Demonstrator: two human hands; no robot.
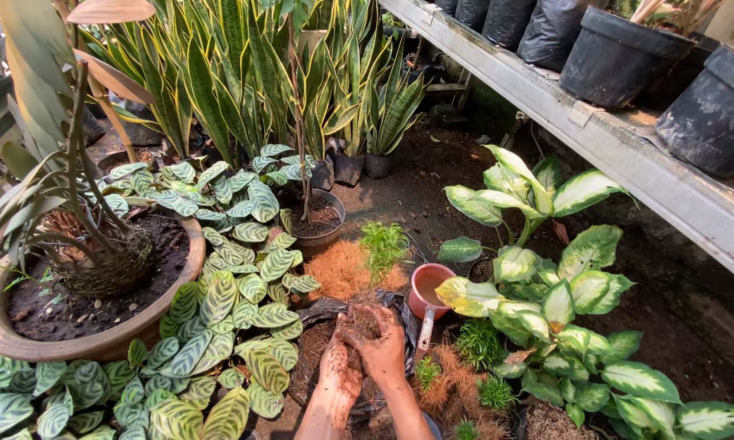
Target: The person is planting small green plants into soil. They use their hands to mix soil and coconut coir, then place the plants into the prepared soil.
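Head view, looking down on a garden bed. Left hand (340,376) and right hand (381,346), both caked in dark soil, pressed together near the bottom centre; right fingers curled closed around a clump of soil (365,322), left fingers cupped against it from the near left side, how tightly closed not discernible. Beneath the hands, a dark soil-filled plastic bag (322,314), on the ground just near of an orange-brown coconut fibre pile (338,269). Just right of the hands, a small terracotta cup (426,287) with a pale tool handle (424,334) lying beside it. Behind the fibre, a small feathery green seedling (382,244). To the left, a wide brown clay pot (82,338) holding dark soil and a woven root ball, ringed by striped-leaf plants (220,301). Farther back, tall snake plants (237,81) and a small grey pot (318,222). To the right, cream-and-green variegated foliage (546,285). Far right, a grey shelf (628,155) carrying black plastic pots (619,53).
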